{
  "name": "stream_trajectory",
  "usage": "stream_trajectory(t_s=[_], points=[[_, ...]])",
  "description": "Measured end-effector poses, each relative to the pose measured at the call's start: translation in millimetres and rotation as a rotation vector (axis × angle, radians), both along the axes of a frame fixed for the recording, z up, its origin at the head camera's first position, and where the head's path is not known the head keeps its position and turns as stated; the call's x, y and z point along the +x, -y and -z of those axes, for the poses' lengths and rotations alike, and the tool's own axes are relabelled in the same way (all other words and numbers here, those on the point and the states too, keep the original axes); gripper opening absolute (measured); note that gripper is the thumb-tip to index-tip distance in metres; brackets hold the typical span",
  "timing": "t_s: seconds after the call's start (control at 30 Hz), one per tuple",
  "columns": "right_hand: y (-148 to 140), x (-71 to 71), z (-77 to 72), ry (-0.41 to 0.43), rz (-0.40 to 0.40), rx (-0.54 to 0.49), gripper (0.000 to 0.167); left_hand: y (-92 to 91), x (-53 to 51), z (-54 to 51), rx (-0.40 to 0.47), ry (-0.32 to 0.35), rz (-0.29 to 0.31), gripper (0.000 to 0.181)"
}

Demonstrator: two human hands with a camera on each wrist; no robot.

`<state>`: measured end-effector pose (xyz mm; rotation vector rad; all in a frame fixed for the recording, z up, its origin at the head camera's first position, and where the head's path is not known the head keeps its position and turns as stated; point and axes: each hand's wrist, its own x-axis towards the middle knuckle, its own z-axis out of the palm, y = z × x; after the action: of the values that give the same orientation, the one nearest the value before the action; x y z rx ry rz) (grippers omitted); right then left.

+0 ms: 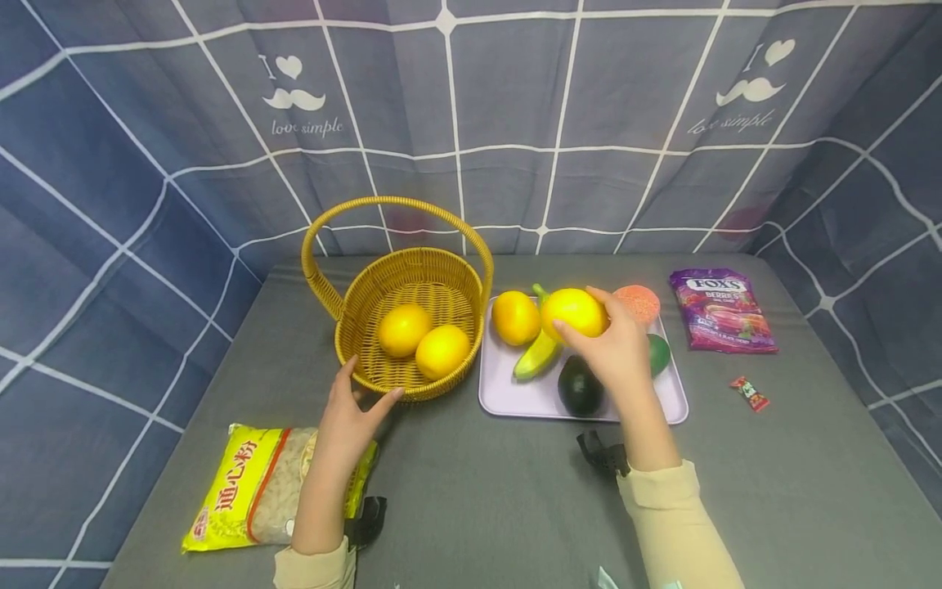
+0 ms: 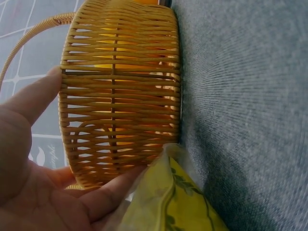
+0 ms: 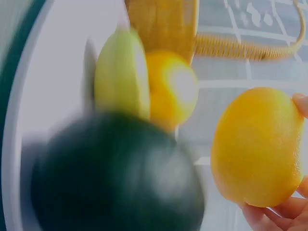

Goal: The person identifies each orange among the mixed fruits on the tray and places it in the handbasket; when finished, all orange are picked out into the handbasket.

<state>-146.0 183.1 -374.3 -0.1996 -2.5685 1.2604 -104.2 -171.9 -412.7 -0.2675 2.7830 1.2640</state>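
My right hand (image 1: 621, 348) pinches a yellow-orange fruit (image 1: 574, 312) above the lilac tray (image 1: 515, 405); the same fruit (image 3: 260, 147) fills the right side of the right wrist view. Two similar yellow fruits (image 1: 405, 330) lie in the wicker basket (image 1: 421, 260). At the basket's near left rim rests my left hand (image 1: 347, 421), thumb and fingers spread; the left wrist view shows its fingers against the woven side (image 2: 120, 96). On the tray are an orange fruit (image 1: 515, 318), a banana (image 1: 537, 357), a dark green fruit (image 1: 580, 386), a green one (image 1: 658, 354) and a pinkish round one (image 1: 637, 304).
A yellow bag of pasta (image 1: 246, 487) lies at the left, partly under my left forearm. Right of the tray are a purple candy bag (image 1: 723, 311) and a small red wrapped candy (image 1: 750, 393). The basket's tall handle (image 1: 397, 201) arches over it. A tiled-pattern cloth hangs behind.
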Motion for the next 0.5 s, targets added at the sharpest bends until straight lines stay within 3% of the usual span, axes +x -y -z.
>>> stream_trajectory(t_s=[0.2,0.5], points=[[28.6,8.3,-7.9,-0.004,-0.092,-0.014,0.072,0.0,-0.1,1.1,0.005,0.001,0.007,0.109],[81.2,15.6,-7.7,-0.117,-0.274,0.029,0.069,0.2,0.4,0.5,0.010,-0.006,0.002,0.107]])
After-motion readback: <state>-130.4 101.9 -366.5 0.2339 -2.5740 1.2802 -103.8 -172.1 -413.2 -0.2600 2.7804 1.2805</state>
